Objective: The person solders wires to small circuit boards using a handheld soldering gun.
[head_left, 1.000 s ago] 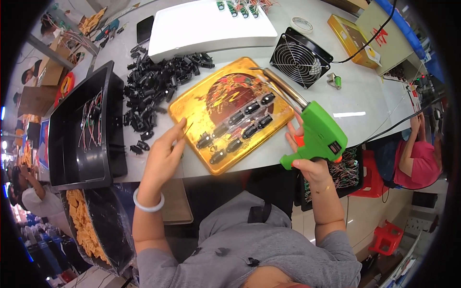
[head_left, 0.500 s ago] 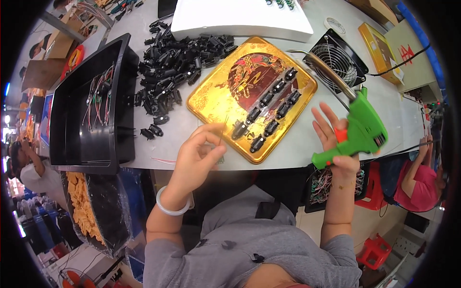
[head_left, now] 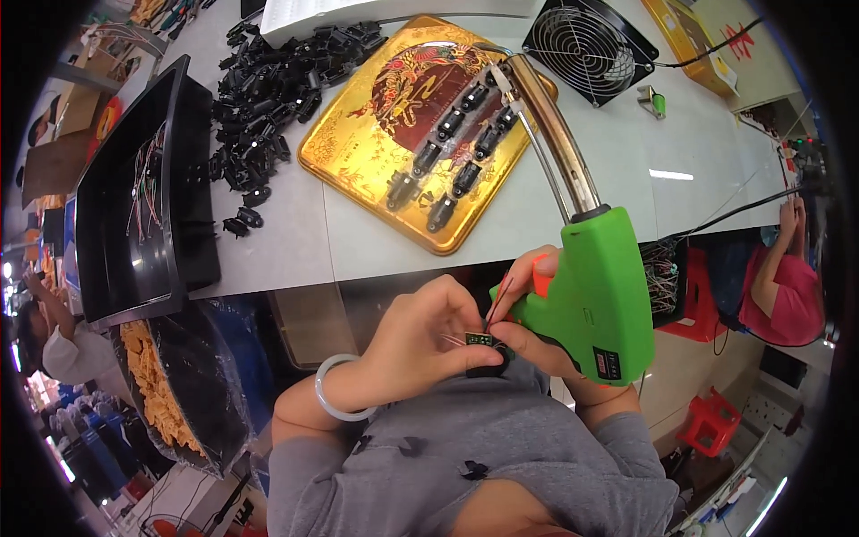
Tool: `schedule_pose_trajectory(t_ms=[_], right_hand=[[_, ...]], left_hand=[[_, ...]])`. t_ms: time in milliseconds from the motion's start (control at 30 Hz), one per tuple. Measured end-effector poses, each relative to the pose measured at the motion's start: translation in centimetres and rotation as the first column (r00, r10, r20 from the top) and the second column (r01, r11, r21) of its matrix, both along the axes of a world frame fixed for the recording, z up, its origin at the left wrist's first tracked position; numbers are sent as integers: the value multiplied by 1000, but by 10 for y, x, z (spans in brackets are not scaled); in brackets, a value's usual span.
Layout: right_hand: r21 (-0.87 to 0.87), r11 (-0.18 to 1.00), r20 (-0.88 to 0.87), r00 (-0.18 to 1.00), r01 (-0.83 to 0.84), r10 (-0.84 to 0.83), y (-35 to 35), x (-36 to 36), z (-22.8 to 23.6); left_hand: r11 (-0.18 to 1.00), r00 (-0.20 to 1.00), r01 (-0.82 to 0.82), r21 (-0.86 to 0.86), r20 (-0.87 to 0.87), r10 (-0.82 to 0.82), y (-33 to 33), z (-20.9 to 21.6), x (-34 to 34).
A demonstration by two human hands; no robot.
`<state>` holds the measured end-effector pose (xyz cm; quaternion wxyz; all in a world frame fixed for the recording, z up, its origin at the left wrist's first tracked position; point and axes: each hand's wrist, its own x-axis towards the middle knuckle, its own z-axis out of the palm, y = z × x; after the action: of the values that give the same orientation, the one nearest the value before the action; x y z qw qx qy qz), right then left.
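Near my body, beyond the table's front edge, my left hand (head_left: pixel 416 336) pinches a small green circuit board (head_left: pixel 480 339) with thin wires. My right hand (head_left: pixel 540 347) is wrapped round the handle of a green soldering gun (head_left: pixel 608 291) with an orange trigger. Its long metal barrel points up and away over the table. The right fingertips also meet the left ones at the board, beside a thin dark and red wire (head_left: pixel 503 295). Beyond the hands lies a gold tin (head_left: pixel 344 143), with several small black plastic housings (head_left: pixel 465 179) in two rows on it.
A heap of black housings (head_left: pixel 268 98) lies left of the tin. Further left stands a black bin (head_left: pixel 183 197) with wires inside. A black fan (head_left: pixel 591 54) and a small green-and-metal object (head_left: pixel 655 102) are at the back right. Another person (head_left: pixel 783 286) sits at far right.
Both hands have come together near my body, the right bringing the soldering gun inward with its barrel turned up. The circuit board now shows in the left fingers. The view has shifted.
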<state>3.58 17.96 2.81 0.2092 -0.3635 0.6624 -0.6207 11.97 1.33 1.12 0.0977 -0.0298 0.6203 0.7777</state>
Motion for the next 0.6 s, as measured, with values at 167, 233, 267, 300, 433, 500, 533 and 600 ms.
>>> schedule_pose_trajectory(t_ms=[167, 233, 267, 300, 433, 500, 533, 600], right_hand=[[-3, 1000, 71, 997, -9, 9, 9, 6, 2], [-8, 1000, 85, 996, -8, 9, 12, 7, 2], [9, 1000, 92, 996, -13, 12, 12, 8, 2], [27, 999, 99, 995, -19, 16, 13, 9, 2], [-37, 999, 168, 985, -22, 28, 17, 11, -6], [11, 999, 60, 997, 39, -39, 19, 13, -8], [8, 999, 60, 998, 36, -36, 19, 14, -9], [-113, 988, 126, 988, 101, -87, 18, 15, -10]], left_hand=[[996, 999, 29, -89, -43, -33, 10, 2, -1], [996, 998, 22, -89, -58, -27, 12, 3, -1], [993, 995, 22, -119, -93, -33, 13, 4, -1], [989, 991, 20, -148, -127, -39, 13, 4, 0], [989, 993, 65, -132, -87, -77, 13, 3, 1], [960, 973, 146, -241, -143, -183, 11, 0, -1], [959, 973, 143, -243, -142, -181, 11, -2, 1], [989, 988, 147, 15, -59, -146, 12, -6, 4]])
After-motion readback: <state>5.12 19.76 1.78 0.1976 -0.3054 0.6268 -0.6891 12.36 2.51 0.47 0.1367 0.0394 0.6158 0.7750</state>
